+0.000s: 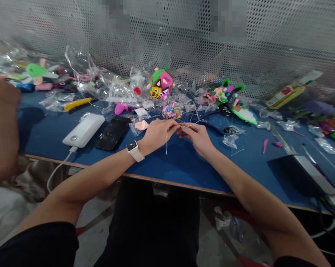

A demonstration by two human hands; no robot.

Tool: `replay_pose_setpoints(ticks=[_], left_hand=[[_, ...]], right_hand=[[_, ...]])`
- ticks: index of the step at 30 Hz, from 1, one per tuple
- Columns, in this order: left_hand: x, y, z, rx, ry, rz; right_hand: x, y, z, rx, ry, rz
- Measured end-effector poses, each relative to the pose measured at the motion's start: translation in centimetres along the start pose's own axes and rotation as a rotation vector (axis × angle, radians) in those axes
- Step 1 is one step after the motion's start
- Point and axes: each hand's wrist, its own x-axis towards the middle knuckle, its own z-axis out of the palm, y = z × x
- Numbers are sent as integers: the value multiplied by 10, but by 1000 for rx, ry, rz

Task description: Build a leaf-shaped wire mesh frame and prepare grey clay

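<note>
Over the blue table my left hand [160, 134], with a watch [133, 149] on its wrist, pinches a thin white strand [166, 144]. One end of the strand hangs down below the fingers. Close beside it, my right hand [197, 138] is also closed in a pinch on the thin strand, fingertips nearly touching those of the left. More thin pale strands [195, 111] rise in an angular shape behind the hands; whether they are wire or string I cannot tell. Just beyond the fingers sits a small multicoloured clay piece [171, 111].
A round clay mask [160, 84] and a green-and-purple clay figure [229, 92] stand near the perforated metal screen [178, 33]. At left lie a white power bank [84, 129], a black phone [113, 132] and a yellow cutter [77, 104]. Another person's arm [3, 129] enters from the left.
</note>
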Motion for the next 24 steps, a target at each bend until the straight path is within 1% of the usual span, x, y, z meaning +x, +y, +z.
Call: replay_pose_setpoints(ticks=[5,11,16,18,22,24], left_hand=[[-1,0,-1,-14,14,-30],[0,0,1,-62,64,-30],[1,2,1,-105,48,-76],[2,2,1,-110,57,-82],[3,0,1,-123,46,-71],[2,-1,2,-104,37,-54]], right_hand=[[0,1,0,-52,-4,-2],[2,1,-1,48,15,63],[2,2,0,53,131,-22],[2,2,0,71,155,-25],[2,3,0,58,89,21],[2,4,0,55,78,31]])
